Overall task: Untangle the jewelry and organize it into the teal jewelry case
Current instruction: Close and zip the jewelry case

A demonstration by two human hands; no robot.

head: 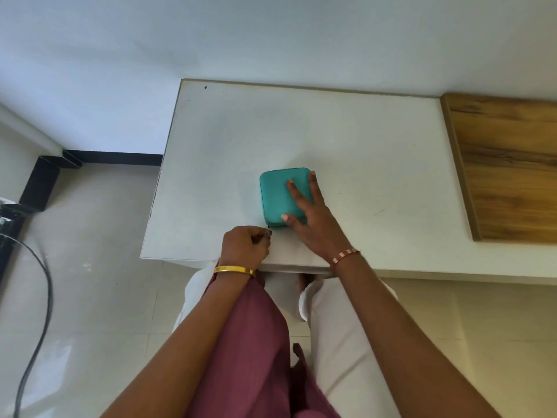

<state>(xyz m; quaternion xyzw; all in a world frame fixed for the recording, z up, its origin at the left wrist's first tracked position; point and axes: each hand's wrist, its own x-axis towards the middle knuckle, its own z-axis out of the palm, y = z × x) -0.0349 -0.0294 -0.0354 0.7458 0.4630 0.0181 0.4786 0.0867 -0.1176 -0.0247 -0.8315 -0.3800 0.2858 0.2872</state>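
The teal jewelry case [275,191] lies shut on the white table [301,131], near its front edge. My right hand [310,218] rests flat on the lid with its fingers spread, pressing the case down. My left hand [245,244] is curled at the case's front left corner, pinching the small metal zipper pull [267,232]. No loose jewelry shows on the table.
A wooden panel [509,167] lies on the right end of the table. To the left, on the tiled floor, are a black stand [42,182] and a dark cable [39,312]. My legs are under the table's front edge.
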